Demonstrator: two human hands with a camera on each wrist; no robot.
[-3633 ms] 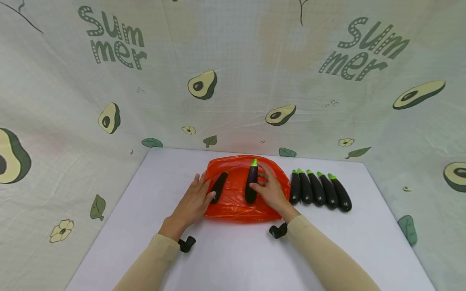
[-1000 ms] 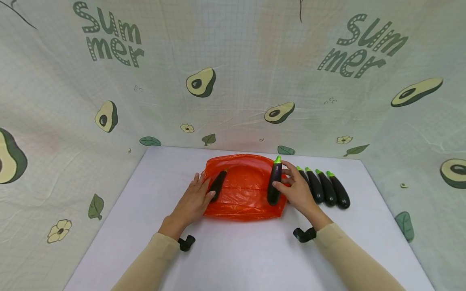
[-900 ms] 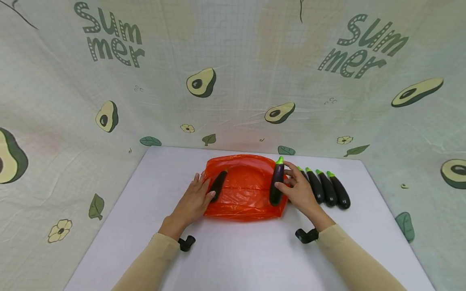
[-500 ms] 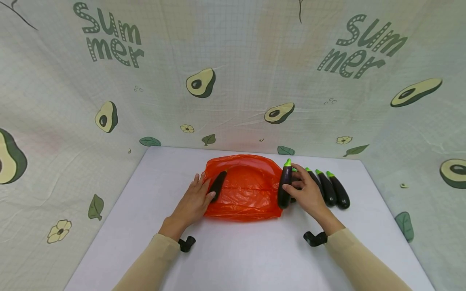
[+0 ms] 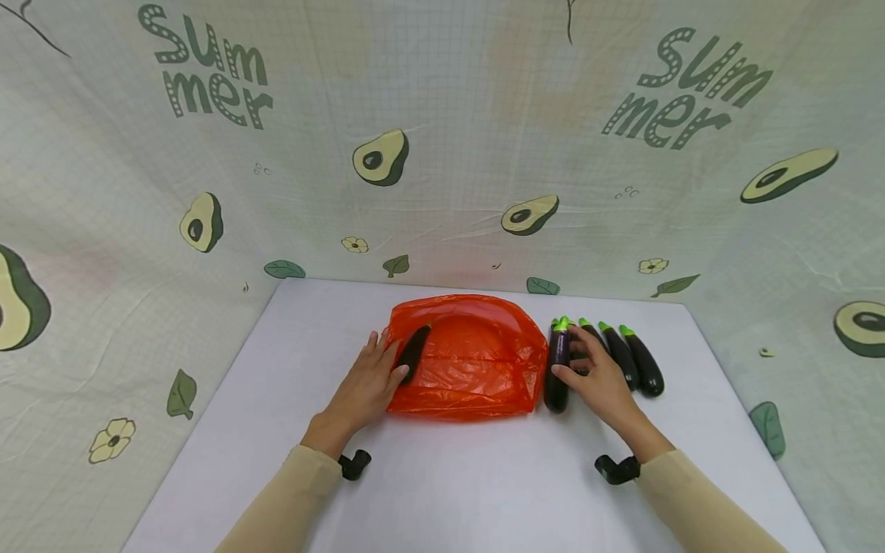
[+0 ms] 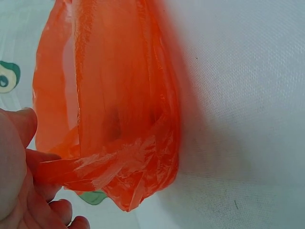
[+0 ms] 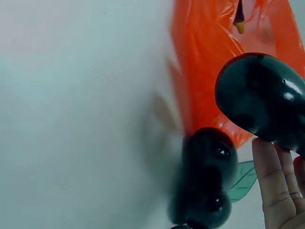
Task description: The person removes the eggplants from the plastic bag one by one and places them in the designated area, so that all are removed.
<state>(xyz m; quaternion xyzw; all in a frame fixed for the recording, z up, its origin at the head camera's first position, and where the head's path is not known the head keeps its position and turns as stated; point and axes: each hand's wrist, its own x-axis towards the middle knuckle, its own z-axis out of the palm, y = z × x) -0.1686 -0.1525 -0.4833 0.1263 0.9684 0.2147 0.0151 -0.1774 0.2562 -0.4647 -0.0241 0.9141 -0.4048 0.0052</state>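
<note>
An orange-red plastic bag [image 5: 477,361] lies with its mouth spread, and one dark eggplant [image 5: 415,355] shows at its left side. My left hand [image 5: 366,384] is at the bag's left edge; in the left wrist view it holds the bag rim [image 6: 71,171] between its fingers. Beside the bag's right edge, my right hand [image 5: 596,380] grips another eggplant [image 5: 557,376], green stem end pointing away. The right wrist view shows the round end of this held eggplant [image 7: 259,95] raised over other eggplants [image 7: 209,157], with fingers along its side.
Several more eggplants lie side by side to the right, such as the outermost eggplant [image 5: 644,361]; my right hand partly hides this row. They rest on a white table [image 5: 442,484]. A printed cloth [image 5: 449,153] with avocados hangs behind and at the sides.
My right hand has carried its eggplant from over the middle of the bag rightward, past the bag's edge, and lower, to the left end of the row. The left hand stays in place.
</note>
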